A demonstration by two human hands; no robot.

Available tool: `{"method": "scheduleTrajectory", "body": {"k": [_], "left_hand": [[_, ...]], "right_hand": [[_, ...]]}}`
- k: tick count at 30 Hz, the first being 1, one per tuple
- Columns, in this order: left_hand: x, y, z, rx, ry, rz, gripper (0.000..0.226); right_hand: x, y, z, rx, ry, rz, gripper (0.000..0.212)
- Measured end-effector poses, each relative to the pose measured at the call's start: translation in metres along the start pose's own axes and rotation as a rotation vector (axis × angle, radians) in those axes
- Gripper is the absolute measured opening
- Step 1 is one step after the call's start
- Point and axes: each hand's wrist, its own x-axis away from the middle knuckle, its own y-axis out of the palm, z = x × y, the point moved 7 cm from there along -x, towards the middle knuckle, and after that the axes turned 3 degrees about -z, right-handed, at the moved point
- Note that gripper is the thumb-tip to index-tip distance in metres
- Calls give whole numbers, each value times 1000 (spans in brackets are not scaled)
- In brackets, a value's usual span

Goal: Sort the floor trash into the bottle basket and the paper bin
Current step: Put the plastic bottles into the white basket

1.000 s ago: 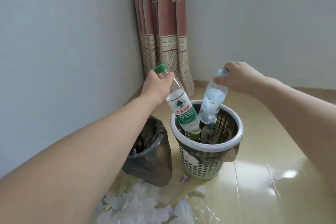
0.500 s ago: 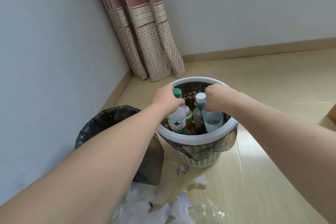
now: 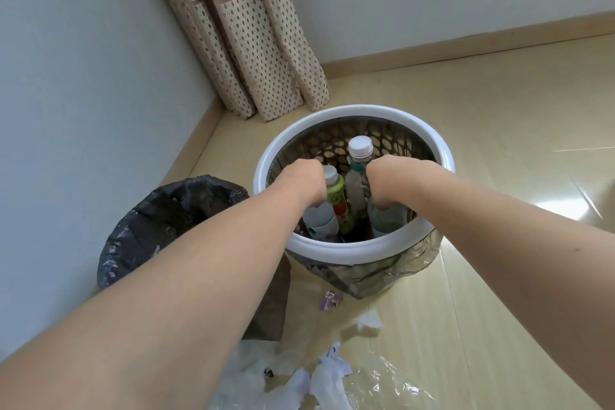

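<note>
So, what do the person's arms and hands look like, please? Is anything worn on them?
Both arms are bare along all that shows: no sleeves, no gloves, no watch or bracelet. The left hand and the right hand show only their backs and wrists; the fingers are hidden, so rings cannot be judged.

Home room corner, patterned curtain (image 3: 266, 43), glossy floor (image 3: 499, 110), skirting board (image 3: 466, 43)

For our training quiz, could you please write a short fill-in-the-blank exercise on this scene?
1. Both hands, left and right, reach into the white-rimmed ____.
2. The bin beside it is lined with a ____ bag.
3. Crumpled paper lies on the ____.
4. Behind the basket hangs a ____.

Missing words: basket; black; floor; curtain
</note>
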Motion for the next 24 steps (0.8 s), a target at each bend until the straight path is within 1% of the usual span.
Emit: {"method": "scheduleTrajectory", "body": {"k": [3, 7, 9, 11, 14, 17, 19, 21, 24], "left_hand": [[-1, 4, -3, -28, -5, -22, 27], [3, -6, -1, -69, 42, 55, 30], [9, -12, 0, -83, 57, 76, 30], [16, -18, 0, -69, 71, 104, 25], [36, -30, 1, -1, 104, 191, 24], [68, -40, -3, 76, 166, 302, 34], [93, -44, -10, 74, 210, 401, 36], [121, -44, -20, 61, 251, 510, 35], [165, -37, -42, 82, 284, 651, 37]], "right_hand": [[1, 2, -2, 6, -2, -35, 34], [8, -3, -1, -7, 3, -58, 38], [14, -7, -4, -30, -2, -30, 37], [21, -13, -8, -45, -11, 21, 34], [34, -21, -14, -51, -30, 93, 29], [51, -33, -21, -88, -62, 253, 26], [66, -37, -25, -107, -93, 395, 33], [86, -37, -30, -122, -131, 574, 37], [129, -27, -45, -163, -239, 862, 36]]}}
